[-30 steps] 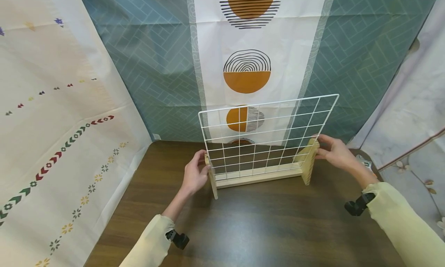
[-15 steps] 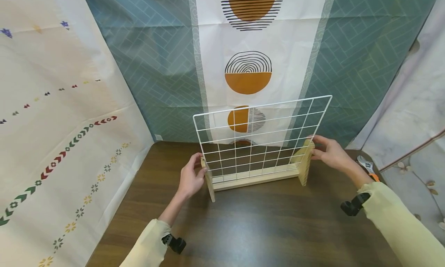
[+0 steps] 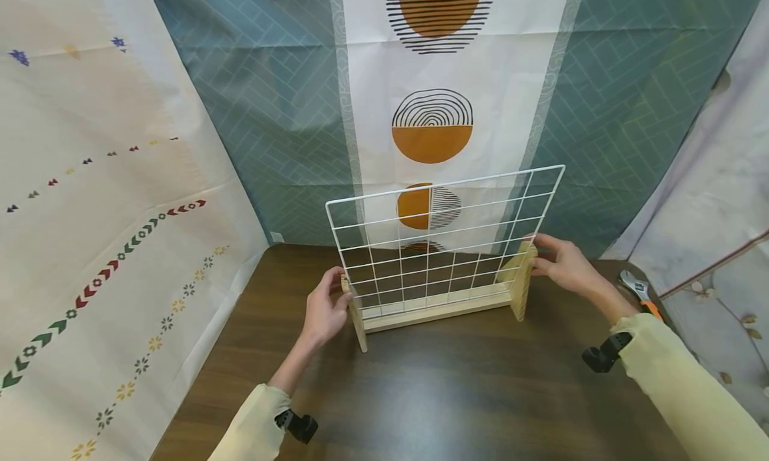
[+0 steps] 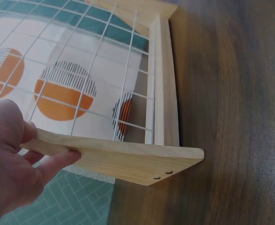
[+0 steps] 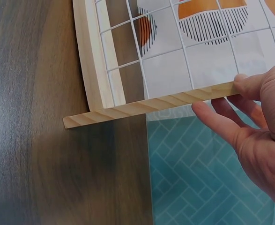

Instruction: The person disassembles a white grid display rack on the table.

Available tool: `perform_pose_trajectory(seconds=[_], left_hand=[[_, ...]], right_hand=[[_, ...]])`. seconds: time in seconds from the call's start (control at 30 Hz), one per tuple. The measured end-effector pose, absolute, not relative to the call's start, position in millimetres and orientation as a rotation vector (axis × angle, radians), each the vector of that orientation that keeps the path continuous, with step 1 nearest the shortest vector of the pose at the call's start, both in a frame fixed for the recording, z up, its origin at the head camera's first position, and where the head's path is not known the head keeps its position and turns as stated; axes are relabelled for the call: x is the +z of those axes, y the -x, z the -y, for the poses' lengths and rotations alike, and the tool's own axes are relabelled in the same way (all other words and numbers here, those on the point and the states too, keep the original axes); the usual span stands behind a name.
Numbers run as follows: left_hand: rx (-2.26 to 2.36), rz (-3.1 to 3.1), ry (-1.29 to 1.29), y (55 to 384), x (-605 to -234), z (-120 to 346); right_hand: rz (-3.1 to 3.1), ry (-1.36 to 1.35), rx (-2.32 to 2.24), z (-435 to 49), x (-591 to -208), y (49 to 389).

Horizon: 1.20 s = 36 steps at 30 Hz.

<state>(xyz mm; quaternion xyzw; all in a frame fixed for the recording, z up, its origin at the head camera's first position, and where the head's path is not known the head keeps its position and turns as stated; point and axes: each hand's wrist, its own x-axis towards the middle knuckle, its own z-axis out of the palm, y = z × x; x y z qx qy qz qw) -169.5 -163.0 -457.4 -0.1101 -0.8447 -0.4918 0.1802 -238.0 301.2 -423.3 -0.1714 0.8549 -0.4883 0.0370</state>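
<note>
A rack with a white wire grid [image 3: 446, 184] and a pale wooden base bar [image 3: 438, 316] stands at the back of the brown table. The grid leans up between two wooden side panels. My left hand [image 3: 325, 311] pinches the upper part of the left side panel [image 4: 128, 161], thumb on one side and fingers on the other. Two metal screw heads [image 4: 163, 175] show low on that panel's outer face. On the other end, my right hand [image 3: 565, 266] grips the top of the right side panel [image 5: 151, 105] between thumb and fingers.
An adjustable wrench [image 3: 640, 291] with an orange handle lies at the table's right back edge. Behind the rack hangs a green and white patterned cloth [image 3: 288, 147]. Patterned cloths also hang at left [image 3: 120, 201] and right [image 3: 721, 214].
Both hands have shifted the rack a little to the left, keeping their hold on the side panels. More of the wrench has come into view at right.
</note>
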Motion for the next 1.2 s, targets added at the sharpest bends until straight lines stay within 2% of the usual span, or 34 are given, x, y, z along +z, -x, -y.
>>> perform_pose_trajectory(seconds=[1.2], left_hand=[[-1.368, 2.383, 0.163, 149.7, -459.7, 192.3]], right_hand=[[-2.654, 0.562, -1.417, -262.3, -423.7, 249.9]])
